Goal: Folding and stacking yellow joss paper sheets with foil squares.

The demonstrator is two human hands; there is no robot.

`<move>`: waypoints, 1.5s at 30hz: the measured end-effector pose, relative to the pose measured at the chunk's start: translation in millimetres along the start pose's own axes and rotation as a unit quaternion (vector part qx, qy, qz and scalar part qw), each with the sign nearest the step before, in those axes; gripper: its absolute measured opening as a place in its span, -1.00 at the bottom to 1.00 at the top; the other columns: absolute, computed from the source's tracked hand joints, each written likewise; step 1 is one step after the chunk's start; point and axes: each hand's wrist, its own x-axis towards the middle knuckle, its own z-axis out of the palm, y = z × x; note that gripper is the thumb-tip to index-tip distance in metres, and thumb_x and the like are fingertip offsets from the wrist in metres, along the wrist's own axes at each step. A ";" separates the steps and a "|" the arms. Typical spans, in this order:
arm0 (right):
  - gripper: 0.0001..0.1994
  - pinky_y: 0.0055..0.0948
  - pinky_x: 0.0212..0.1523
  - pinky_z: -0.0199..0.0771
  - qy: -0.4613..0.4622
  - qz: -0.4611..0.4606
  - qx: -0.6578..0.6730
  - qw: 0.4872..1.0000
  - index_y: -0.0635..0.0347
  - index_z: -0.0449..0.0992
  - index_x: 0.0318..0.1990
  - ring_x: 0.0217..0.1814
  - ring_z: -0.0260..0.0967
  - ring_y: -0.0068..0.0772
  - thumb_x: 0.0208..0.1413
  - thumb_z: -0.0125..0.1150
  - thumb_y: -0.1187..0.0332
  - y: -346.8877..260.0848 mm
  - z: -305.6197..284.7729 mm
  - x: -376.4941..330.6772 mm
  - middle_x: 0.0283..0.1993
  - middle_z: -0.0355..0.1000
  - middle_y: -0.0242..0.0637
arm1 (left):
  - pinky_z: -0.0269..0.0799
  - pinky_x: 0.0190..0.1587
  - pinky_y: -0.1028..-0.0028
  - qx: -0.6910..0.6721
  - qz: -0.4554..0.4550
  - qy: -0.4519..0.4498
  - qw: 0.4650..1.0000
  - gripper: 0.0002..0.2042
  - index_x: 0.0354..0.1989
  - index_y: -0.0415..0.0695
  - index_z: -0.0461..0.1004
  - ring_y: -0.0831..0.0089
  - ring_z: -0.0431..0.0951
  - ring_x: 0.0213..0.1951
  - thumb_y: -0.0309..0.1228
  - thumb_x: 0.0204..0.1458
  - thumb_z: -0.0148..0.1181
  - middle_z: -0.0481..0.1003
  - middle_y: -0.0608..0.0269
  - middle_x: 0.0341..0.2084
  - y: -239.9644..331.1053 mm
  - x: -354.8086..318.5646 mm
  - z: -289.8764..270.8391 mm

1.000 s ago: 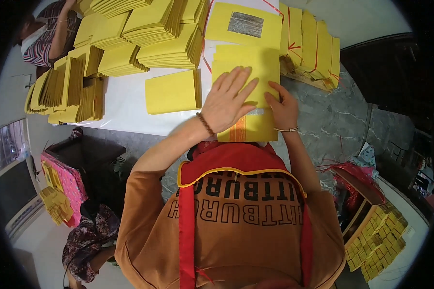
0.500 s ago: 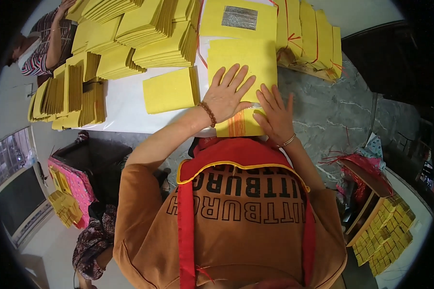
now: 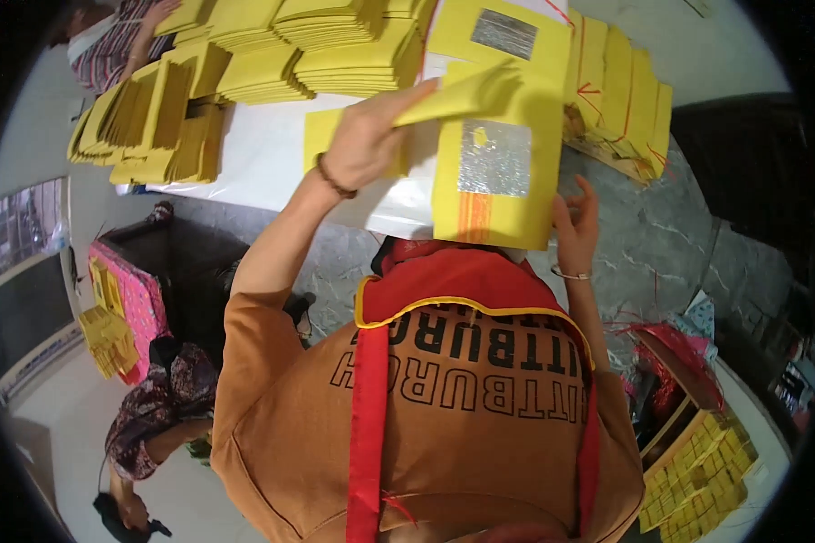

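My left hand (image 3: 364, 138) grips the left part of a folded yellow paper sheet (image 3: 457, 98), lifted and slightly blurred over the stack. Beneath it lies a pile of yellow paper (image 3: 536, 195), whose top sheet bears a silver foil square (image 3: 495, 161) and an orange strip (image 3: 475, 217). Close by the pile's right edge, my right hand (image 3: 578, 224) has bent fingers held apart, with nothing visible in them. Partly behind my left hand, another folded yellow paper (image 3: 321, 136) rests on the white tabletop (image 3: 263, 136).
Several stacks of folded yellow paper (image 3: 353, 68) fill the table's far left. Tied yellow bundles (image 3: 616, 104) stand at the far right. A striped sleeve (image 3: 109, 63) of one person shows far left; another person (image 3: 163, 407) is at lower left. A red-topped stand (image 3: 679, 362) is at right.
My hands were lying flat on the top yellow sheet. My left hand has since moved left and lifted a folded sheet, uncovering the foil square; my right hand has shifted to the pile's right edge.
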 end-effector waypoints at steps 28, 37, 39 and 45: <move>-0.37 -0.57 -0.46 0.47 -0.044 0.125 0.104 0.986 0.21 0.08 0.18 -0.42 0.38 -0.52 -0.07 0.21 0.54 -33.3 -6.9 -25.4 -0.33 0.31 -0.33 | -0.13 0.26 0.16 0.276 -0.077 -0.208 0.935 -0.15 0.25 -0.15 -0.04 0.10 -0.05 0.26 -0.46 -0.35 0.19 -0.06 0.03 0.25 -92.3 -103.8 7.0; -0.40 -0.58 -0.44 0.47 -0.025 0.117 0.109 0.987 0.23 0.12 0.16 -0.37 0.39 -0.51 -0.08 0.20 0.55 -24.7 -2.6 -20.5 -0.30 0.32 -0.31 | 0.02 0.22 0.22 0.157 -0.027 -0.123 0.980 -0.38 0.20 -0.16 0.11 0.03 0.12 0.18 -0.42 -0.13 0.11 0.10 -0.10 0.16 -46.7 -72.1 3.9; -0.40 -0.58 -0.44 0.47 -0.026 0.118 0.114 0.986 0.23 0.12 0.16 -0.37 0.39 -0.51 -0.07 0.20 0.54 -25.5 -1.2 -20.4 -0.29 0.32 -0.31 | 0.08 0.20 0.33 0.064 -0.074 -0.090 0.991 -0.54 0.16 -0.25 0.16 0.08 0.20 0.15 -0.38 0.08 -0.03 0.20 -0.14 0.11 -27.4 -60.6 19.1; -0.42 -0.61 -0.48 0.44 -0.026 0.117 0.107 0.987 0.19 0.14 0.16 -0.40 0.37 -0.54 -0.06 0.21 0.51 -24.2 1.6 -19.6 -0.32 0.33 -0.34 | -0.03 0.24 0.33 -0.189 -0.201 -0.010 0.961 -0.40 0.20 -0.40 -0.01 0.10 0.05 0.24 -0.15 0.14 -0.12 0.07 -0.19 0.18 -19.9 -46.8 84.9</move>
